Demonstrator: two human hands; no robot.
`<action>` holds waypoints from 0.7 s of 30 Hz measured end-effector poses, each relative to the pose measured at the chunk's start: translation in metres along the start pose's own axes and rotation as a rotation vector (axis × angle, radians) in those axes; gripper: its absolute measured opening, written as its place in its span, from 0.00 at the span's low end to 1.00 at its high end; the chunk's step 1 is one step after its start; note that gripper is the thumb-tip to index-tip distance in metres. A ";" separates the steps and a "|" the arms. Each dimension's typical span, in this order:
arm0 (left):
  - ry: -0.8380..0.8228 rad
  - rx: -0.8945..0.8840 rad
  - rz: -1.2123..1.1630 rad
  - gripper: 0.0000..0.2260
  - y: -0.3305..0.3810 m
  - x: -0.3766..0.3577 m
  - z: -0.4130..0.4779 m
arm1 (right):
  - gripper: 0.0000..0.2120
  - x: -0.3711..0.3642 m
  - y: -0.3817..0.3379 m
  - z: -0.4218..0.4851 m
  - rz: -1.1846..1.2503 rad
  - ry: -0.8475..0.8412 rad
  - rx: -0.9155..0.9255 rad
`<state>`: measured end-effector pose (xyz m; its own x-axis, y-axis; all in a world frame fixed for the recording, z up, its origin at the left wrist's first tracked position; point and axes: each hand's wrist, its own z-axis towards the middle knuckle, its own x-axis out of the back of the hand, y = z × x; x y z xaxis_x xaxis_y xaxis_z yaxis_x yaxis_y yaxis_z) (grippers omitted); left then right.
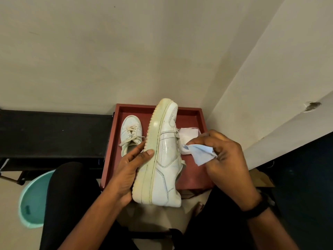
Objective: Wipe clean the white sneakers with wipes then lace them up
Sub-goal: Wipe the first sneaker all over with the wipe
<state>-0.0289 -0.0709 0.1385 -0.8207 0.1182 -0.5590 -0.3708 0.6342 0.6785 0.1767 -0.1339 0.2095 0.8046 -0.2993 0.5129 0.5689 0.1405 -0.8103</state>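
Note:
My left hand (pixel 129 170) grips a white sneaker (pixel 162 156) by its yellowed sole, holding it on its side above the red tray (pixel 191 112), toe pointing away from me. Its upper looks wet and shiny. My right hand (pixel 225 159) pinches a crumpled pale blue wipe (pixel 201 153) just to the right of that shoe, near its loose laces. A second white sneaker (pixel 130 134) lies in the tray on the left with laces partly threaded. A white pack of wipes (pixel 189 136) sits in the tray behind the wipe.
A turquoise plastic basin (pixel 34 201) stands on the floor at lower left. A black bench (pixel 54 134) runs along the wall to the left of the tray. Walls close in behind and to the right. My dark-trousered legs fill the foreground.

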 end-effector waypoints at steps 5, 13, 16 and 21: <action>0.011 -0.021 0.001 0.21 0.002 0.000 -0.001 | 0.07 -0.023 0.013 -0.010 -0.176 -0.099 0.032; 0.032 -0.035 -0.026 0.20 0.002 0.005 0.003 | 0.10 -0.030 0.004 -0.031 -0.173 -0.331 0.126; 0.021 -0.030 -0.013 0.21 0.003 0.005 0.003 | 0.04 -0.021 0.005 -0.018 -0.090 -0.158 0.084; 0.030 -0.022 -0.015 0.21 0.001 0.003 0.001 | 0.06 -0.030 0.008 -0.010 -0.141 -0.074 0.056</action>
<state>-0.0317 -0.0687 0.1369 -0.8275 0.0861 -0.5548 -0.3920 0.6188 0.6808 0.1551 -0.1326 0.1846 0.7252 -0.2498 0.6417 0.6841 0.1553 -0.7126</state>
